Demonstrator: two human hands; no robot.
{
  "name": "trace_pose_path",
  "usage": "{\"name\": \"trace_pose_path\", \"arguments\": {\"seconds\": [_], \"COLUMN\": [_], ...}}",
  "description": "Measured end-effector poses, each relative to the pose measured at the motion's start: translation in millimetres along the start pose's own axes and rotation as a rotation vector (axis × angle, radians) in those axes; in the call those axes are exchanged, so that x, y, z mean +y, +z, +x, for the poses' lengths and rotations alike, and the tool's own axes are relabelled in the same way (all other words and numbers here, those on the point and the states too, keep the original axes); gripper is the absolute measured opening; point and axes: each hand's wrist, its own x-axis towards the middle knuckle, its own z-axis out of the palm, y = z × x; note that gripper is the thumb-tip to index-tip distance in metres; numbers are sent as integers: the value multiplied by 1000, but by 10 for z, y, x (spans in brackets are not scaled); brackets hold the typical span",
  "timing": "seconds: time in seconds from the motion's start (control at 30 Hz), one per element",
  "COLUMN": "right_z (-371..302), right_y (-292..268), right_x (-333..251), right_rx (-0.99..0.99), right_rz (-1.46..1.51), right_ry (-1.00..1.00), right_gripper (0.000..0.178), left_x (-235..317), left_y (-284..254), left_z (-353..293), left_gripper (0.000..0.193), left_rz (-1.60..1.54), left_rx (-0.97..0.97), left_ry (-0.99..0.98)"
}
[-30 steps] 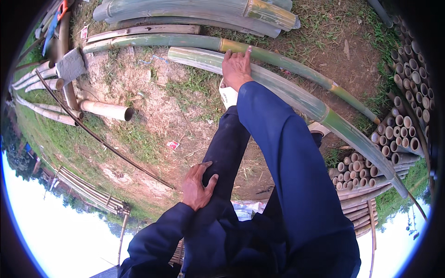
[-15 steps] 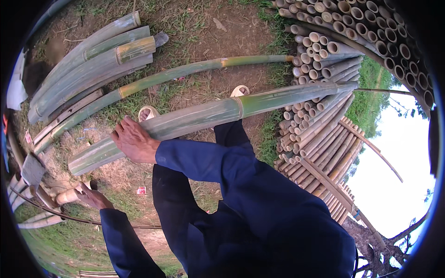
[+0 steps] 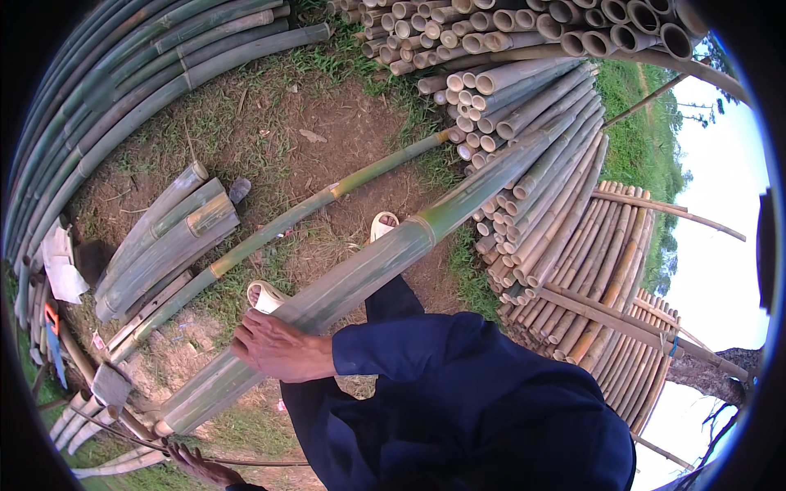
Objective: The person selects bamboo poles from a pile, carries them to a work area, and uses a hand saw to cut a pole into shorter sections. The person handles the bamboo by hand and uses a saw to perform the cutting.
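Left grip (image 3: 203,467) is hovering with fingers parted at the lower left, seeming to be holding nothing, just beside the near end of a thick bamboo pole (image 3: 360,268); whether it is touching anything, I cannot tell. Right grip (image 3: 282,348) is curling partly closed over the top of that pole, fingers lapping its upper edge while the thumb is hiding from view. Green and pale-streaked, the pole is slanting across the person's legs, running from lower left to upper right. At the far left, a handsaw (image 3: 54,344) with an orange handle and blue blade is lying near a flat grey block (image 3: 110,386). Long green poles (image 3: 139,82) are filling the upper left corner, and short cut lengths (image 3: 168,245) are lying below them. Rightward, a slender pole (image 3: 278,225) is stretching along the ground, and a pale sandal (image 3: 383,225) is showing beyond the thick pole. On the right, a bamboo stack (image 3: 565,155) is lying behind the thick pole's far end, and a tree trunk (image 3: 712,378) is standing near the edge.
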Motion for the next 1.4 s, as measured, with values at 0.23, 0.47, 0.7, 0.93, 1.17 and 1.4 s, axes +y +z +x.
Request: {"name": "trace_pose_path", "arguments": {"seconds": [0.23, 0.47, 0.7, 0.93, 1.17, 1.4], "right_z": [-1509, -3015, -4415, -5070, -5819, -5892], "right_y": [-690, -871, -1036, -1083, -772, -222], "right_x": [1011, 2005, 2933, 3336, 1935, 729], "right_rx": [-202, -234, -199, 54, 297, 344], "right_rz": [-80, -226, -420, -365, 290, 707], "right_ry": [119, 182, 368, 739, 1331, 1653], "right_gripper": [51, 39, 37, 64, 81, 77], "left_x": [828, 963, 1236, 1589, 2356, 3092], "left_y": [945, 2141, 3195, 4333, 5328, 6402], "left_z": [-959, -2295, -3440, -4479, -5994, -7253], "left_gripper": [52, 39, 44, 40, 43, 40], "left_rz": [-16, -32, 85, 68, 125, 92], "left_rx": [-659, -980, -1440, -1396, -1525, -1645], "left_ry": [160, 127, -575, -314, -189, -116]}}
